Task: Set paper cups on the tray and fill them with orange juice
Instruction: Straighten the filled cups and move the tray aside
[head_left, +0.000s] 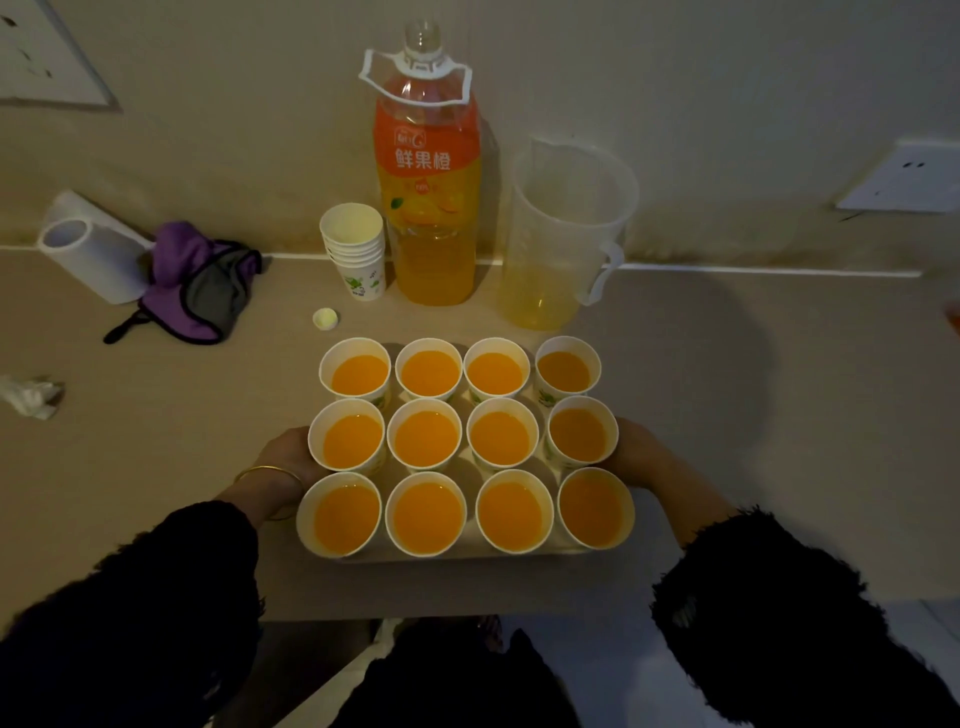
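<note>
Dim room — beige wall (675, 78) with a white socket (904, 179) behind a tan table (727, 389).

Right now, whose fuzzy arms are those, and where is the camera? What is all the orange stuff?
There is no machine here. A person wears one camera on the head, looking down, so you see their own arms in dark sleeves. The left hand and right hand are at the two sides of a tray; cups hide the fingers, so I cannot tell if they grip it. On the tray stand twelve paper cups, all holding orange juice. Behind them on the table are an open juice bottle, a small cap, a stack of empty cups and a clear jug with a little juice in it.
</note>
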